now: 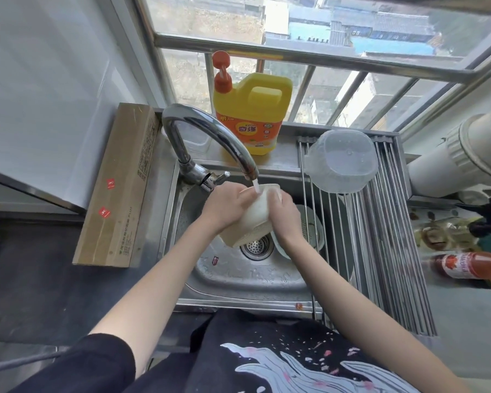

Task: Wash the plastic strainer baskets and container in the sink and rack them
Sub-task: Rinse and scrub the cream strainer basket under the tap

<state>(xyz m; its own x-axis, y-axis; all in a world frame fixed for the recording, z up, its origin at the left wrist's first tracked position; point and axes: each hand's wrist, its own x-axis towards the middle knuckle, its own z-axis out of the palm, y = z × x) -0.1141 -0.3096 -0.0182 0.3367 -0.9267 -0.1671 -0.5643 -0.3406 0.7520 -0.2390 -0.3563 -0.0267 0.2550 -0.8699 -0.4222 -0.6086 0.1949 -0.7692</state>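
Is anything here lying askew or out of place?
Yes. A red sauce bottle lies on its side on the counter right of the rack. The clear container sits upside down on the rack, as expected for draining.

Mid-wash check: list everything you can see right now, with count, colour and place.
strainer basket: 1, cream, under the tap stream, in both hands
second strainer: 1, pale, in sink, right side
container: 1, clear, upturned on rack
rack: 1, steel rods, over sink's right side
tap: 1, chrome, running
detergent jug: 1, yellow, behind sink
box: 1, brown, left of sink
sauce bottle: 1, red, right counter
left hand: grips basket
right hand: grips basket
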